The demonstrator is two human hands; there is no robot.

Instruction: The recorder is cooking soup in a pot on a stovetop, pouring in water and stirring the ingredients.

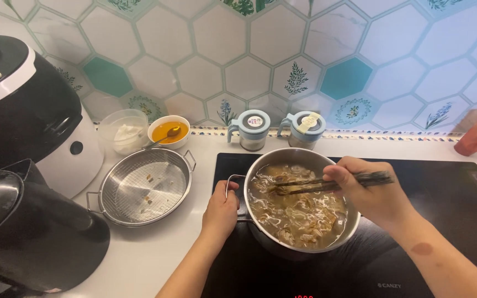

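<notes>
A steel pot (260,165) full of brown broth with noodles and meat pieces stands on the black induction cooktop (448,198). My left hand (221,211) grips the pot's wire side handle (232,182) on its left. My right hand (368,193) hovers over the pot's right rim and holds a pair of dark chopsticks (305,185). Their tips point left and dip into the food in the pot.
A round steel tray with a wire rack (144,186) lies left of the pot. Behind it are a small bowl of orange sauce with a spoon (169,132) and a clear tub (122,129). Two lidded jars (252,129) stand by the tiled wall. Black appliances (23,182) fill the left.
</notes>
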